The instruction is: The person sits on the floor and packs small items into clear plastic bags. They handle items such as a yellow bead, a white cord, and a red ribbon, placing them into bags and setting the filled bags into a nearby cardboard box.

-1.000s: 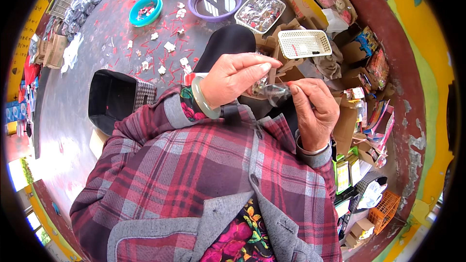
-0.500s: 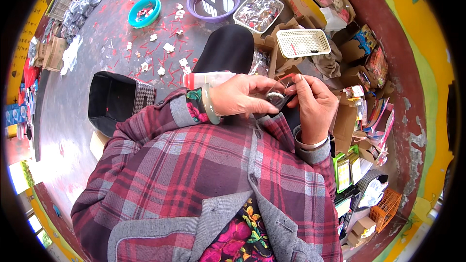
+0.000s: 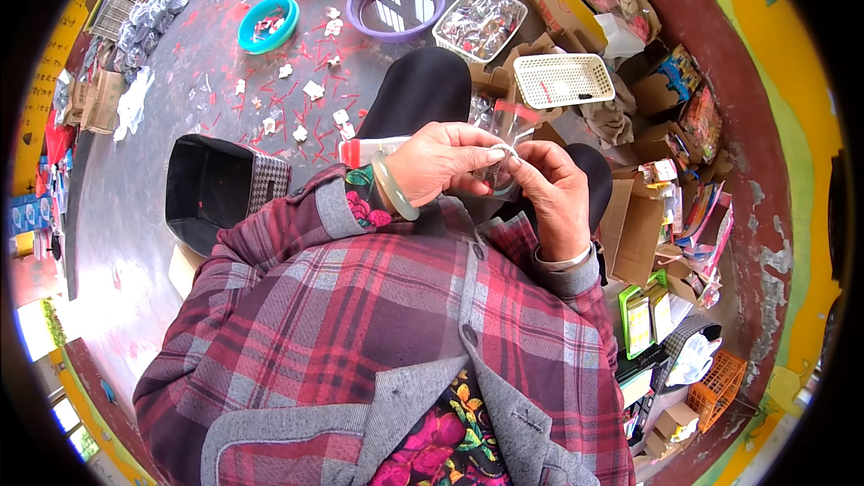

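Note:
My left hand (image 3: 443, 164) and my right hand (image 3: 555, 196) meet over my lap, thumbs and fingertips pinched together. Between them is a small clear plastic bag (image 3: 516, 115) with a red edge, which sticks up beyond the fingers. Both hands grip this bag; a small dark item shows dimly through the plastic, partly hidden by my fingers. Beside my left wrist, more clear packaging with a red strip (image 3: 351, 152) lies on my leg, partly covered by my sleeve.
A white basket (image 3: 563, 79) and a basket of small wrapped items (image 3: 480, 23) stand ahead on the right, by open cardboard boxes (image 3: 625, 225). A purple basin (image 3: 396, 5), a teal bowl (image 3: 267, 23) and a black-lined bin (image 3: 209, 187) stand ahead and left. Red and white scraps litter the floor.
Both hands have drawn together, the right moving leftward. The round dark item with a pale beaded rim, visible before, is now mostly hidden, and the bag's red edge stands higher.

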Demonstrator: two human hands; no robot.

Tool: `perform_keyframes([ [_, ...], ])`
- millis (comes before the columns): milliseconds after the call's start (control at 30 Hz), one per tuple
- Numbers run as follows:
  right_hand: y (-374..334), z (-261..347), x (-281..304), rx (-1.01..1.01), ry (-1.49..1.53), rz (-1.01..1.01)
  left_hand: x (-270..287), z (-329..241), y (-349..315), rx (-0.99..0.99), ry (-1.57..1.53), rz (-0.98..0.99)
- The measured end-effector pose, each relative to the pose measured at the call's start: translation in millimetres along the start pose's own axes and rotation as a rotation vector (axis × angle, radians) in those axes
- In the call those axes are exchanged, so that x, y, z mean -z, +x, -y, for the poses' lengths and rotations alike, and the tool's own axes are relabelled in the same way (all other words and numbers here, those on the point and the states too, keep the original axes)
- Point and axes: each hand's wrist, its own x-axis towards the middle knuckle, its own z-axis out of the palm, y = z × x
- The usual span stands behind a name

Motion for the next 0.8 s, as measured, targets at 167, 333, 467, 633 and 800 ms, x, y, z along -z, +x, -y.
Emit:
perform_keyframes([
  [167, 1.0, -3.7, -0.1, -0.025, 0.026, 0.002, 0.7, -2.7, 0.7, -0.004, 0.081, -0.059],
  [333, 2.3, -8.2, 1.2, -0.02, 0.009, -0.028, 2.9, -1.8, 1.3, 0.011, 0.006, -0.036],
  [467, 3.2, -8.4, 3.8, -0.034, 0.018, -0.05, 4.2, -0.4, 2.4, 0.015, -0.087, -0.009],
  [633, 4.0, -13.6, 4.0, -0.034, 0.037, -0.062, -2.1, -5.0, 2.1, 0.086, 0.036, -0.059],
  [800, 3.0, -12.9, 2.6, -0.029, 0.041, -0.019, 4.2, 3.7, 3.0, 0.054, 0.108, -0.136],
])
